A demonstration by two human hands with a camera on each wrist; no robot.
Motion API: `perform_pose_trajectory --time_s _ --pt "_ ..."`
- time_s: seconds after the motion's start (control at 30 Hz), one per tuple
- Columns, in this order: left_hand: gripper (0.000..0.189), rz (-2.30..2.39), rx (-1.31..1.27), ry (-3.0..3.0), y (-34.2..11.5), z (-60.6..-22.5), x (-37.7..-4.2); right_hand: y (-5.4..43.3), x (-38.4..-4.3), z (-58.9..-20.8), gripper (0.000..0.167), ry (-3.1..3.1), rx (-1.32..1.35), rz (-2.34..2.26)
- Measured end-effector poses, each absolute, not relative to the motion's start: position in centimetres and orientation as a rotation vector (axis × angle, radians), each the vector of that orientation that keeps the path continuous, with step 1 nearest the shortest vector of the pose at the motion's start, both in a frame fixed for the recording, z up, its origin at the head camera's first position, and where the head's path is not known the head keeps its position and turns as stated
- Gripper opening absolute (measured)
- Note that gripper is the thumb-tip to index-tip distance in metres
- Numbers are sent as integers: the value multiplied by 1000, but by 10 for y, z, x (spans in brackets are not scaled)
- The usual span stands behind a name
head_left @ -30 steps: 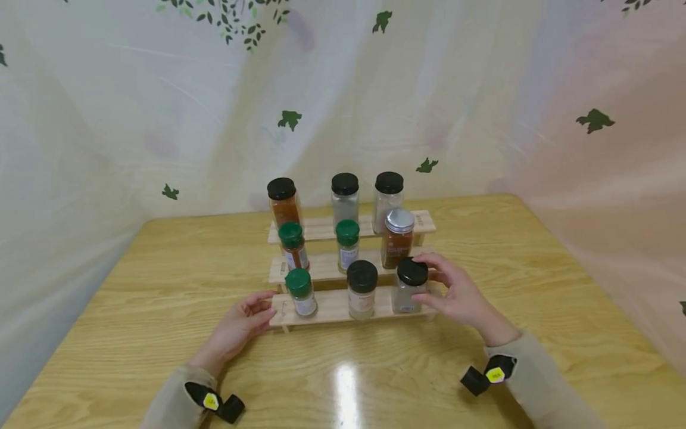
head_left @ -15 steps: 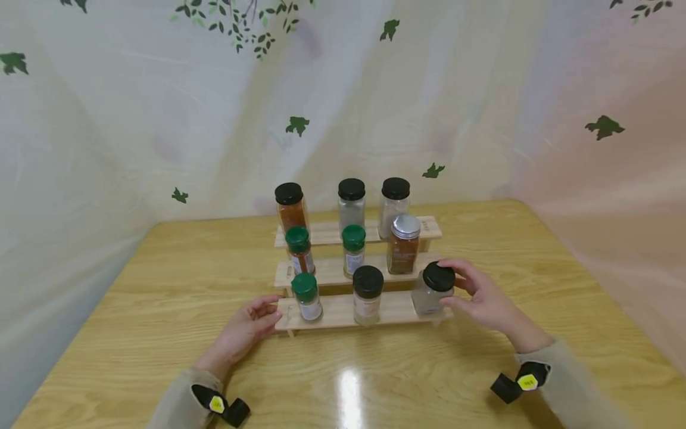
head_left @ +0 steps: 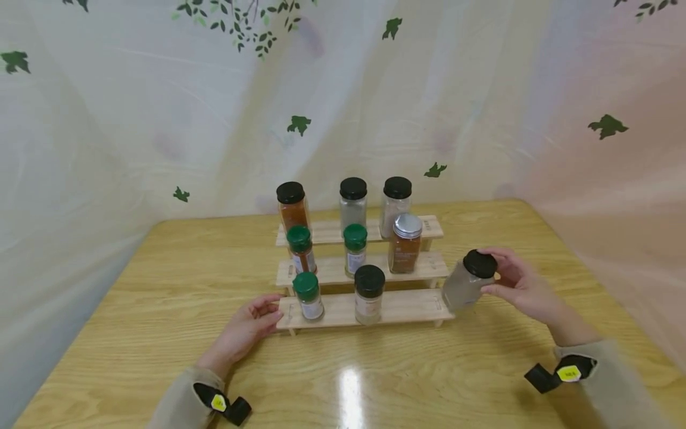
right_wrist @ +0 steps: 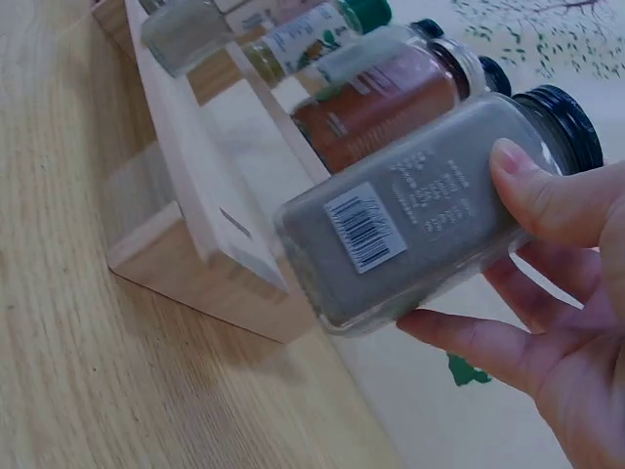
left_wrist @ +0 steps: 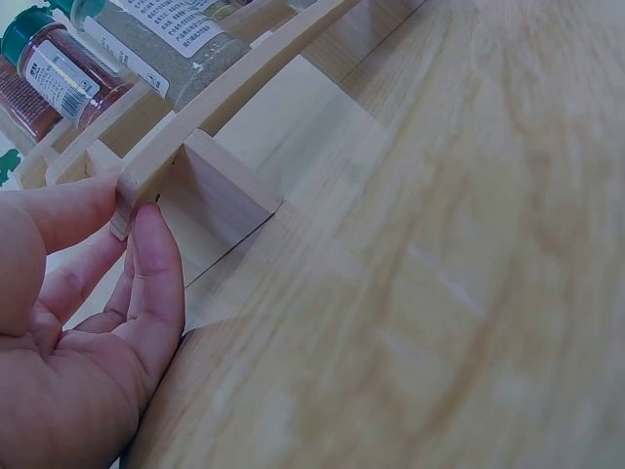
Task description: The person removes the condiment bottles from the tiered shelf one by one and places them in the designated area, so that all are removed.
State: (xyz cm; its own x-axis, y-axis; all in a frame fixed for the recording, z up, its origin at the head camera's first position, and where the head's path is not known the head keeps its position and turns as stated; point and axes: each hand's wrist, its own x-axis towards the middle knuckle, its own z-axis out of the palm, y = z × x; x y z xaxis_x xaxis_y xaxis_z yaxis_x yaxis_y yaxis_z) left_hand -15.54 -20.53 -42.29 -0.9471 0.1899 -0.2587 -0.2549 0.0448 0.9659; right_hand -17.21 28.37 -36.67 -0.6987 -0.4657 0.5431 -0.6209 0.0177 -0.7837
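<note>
My right hand (head_left: 527,293) holds a square glass spice jar (head_left: 463,287) near its black lid, fingers and thumb round it. The jar is tilted, lid to the right, in the air just past the right end of the three-step wooden spice rack (head_left: 409,305). Grey powder and a barcode label show on this spice jar (right_wrist: 430,220) in the right wrist view. At the rack's other end my left hand (head_left: 241,333) pinches the front board's left corner. In the left wrist view, thumb and fingertips of the left hand (left_wrist: 78,381) grip that board end.
A green-capped jar (head_left: 309,298) and a black-lidded jar (head_left: 368,296) stand on the front step. Behind them are two green-capped jars and a silver-lidded jar (head_left: 405,244). Three black-lidded jars stand on the top step. A leaf-printed curtain (head_left: 214,131) hangs behind the wooden table (head_left: 177,280).
The grey-powder jar has left the right end of the front step. My right hand has carried it right and tilted it. The left hand has stayed at the rack's corner.
</note>
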Motion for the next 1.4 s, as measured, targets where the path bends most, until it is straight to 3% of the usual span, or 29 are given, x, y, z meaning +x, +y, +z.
perform_pose_trajectory --time_s 0.23,0.5,0.93,1.4 --pt "39 1977 -76 2009 -205 -423 -154 302 -182 -367 58 -1997 1017 1882" --pt "33 1995 -87 1998 -206 -426 -152 310 -199 -366 57 -2353 900 1531" --pt "44 1973 -70 2027 -203 -425 -151 300 -234 -388 54 -2442 669 1381" --pt "47 1965 -40 2031 -202 -422 -153 293 -257 -392 55 -2470 650 1486"
